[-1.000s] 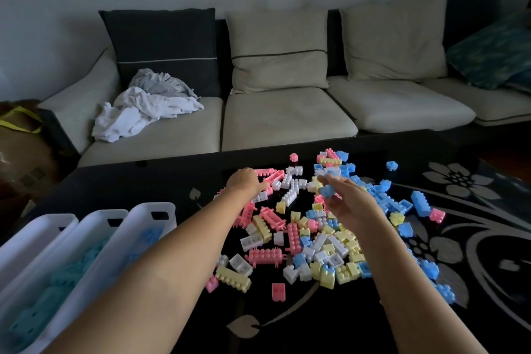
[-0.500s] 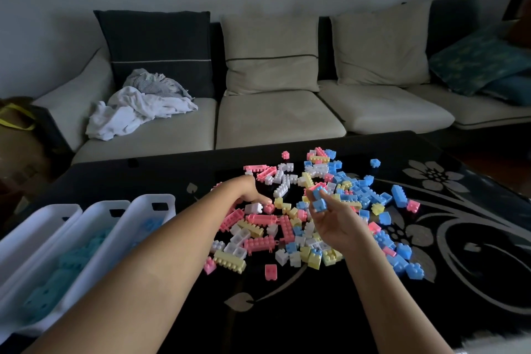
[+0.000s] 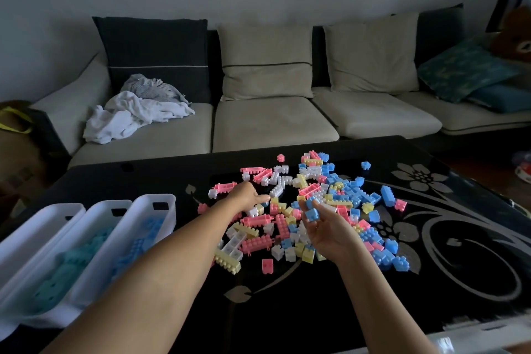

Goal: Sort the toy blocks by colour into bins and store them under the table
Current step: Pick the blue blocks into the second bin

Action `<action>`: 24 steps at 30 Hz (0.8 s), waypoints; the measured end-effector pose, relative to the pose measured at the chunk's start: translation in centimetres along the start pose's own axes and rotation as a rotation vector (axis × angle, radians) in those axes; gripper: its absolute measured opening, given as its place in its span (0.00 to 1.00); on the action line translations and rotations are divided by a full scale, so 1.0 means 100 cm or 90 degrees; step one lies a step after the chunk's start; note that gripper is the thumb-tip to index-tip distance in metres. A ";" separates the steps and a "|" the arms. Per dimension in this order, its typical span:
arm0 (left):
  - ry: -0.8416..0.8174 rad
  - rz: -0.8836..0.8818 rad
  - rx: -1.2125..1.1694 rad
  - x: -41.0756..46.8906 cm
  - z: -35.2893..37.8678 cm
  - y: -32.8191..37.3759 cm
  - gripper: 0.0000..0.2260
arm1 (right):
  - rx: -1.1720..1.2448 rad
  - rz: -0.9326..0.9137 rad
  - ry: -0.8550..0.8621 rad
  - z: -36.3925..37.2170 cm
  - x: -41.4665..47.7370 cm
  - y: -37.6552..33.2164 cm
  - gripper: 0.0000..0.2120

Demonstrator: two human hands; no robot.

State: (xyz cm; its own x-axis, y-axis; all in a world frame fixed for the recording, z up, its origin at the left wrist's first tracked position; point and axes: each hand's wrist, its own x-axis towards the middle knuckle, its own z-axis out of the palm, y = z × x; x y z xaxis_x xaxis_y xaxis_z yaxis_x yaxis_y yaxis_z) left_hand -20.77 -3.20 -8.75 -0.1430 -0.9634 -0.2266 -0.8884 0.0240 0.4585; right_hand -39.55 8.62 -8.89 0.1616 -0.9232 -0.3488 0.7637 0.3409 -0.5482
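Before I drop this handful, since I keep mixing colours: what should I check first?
1. Right hand grips blue blocks: ok.
2. No other colour in that handful: cannot tell, fingers hide part.
3. Blue bin open, with room: ok.
4. Teal bin beside it told apart: ok.
5. Way to the blue bin free: not ok, left forearm lies across it.
6. Left hand on the pile, holding a block: cannot tell.

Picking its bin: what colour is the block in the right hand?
Blue: the block held by the right hand, seen in the head view.
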 end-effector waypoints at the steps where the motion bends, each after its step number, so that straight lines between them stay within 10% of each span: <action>1: 0.022 0.009 -0.023 -0.005 -0.001 0.001 0.24 | 0.000 0.001 -0.006 0.000 0.000 0.000 0.08; 11: 0.138 -0.005 -0.456 -0.078 -0.072 -0.029 0.14 | -0.204 0.005 -0.065 0.037 0.006 0.034 0.07; 24: 0.239 -0.097 -0.005 -0.198 -0.073 -0.169 0.11 | -0.706 -0.063 -0.201 0.200 0.030 0.146 0.02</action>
State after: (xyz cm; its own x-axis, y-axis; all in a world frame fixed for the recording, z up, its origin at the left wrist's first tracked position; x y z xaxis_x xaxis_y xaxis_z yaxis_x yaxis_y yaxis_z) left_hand 0.23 13.57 -5.74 0.1609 -0.9863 0.0363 -0.8838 -0.1276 0.4501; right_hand -15.47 7.23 -2.76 0.3998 -0.9047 -0.1473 -0.1609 0.0889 -0.9830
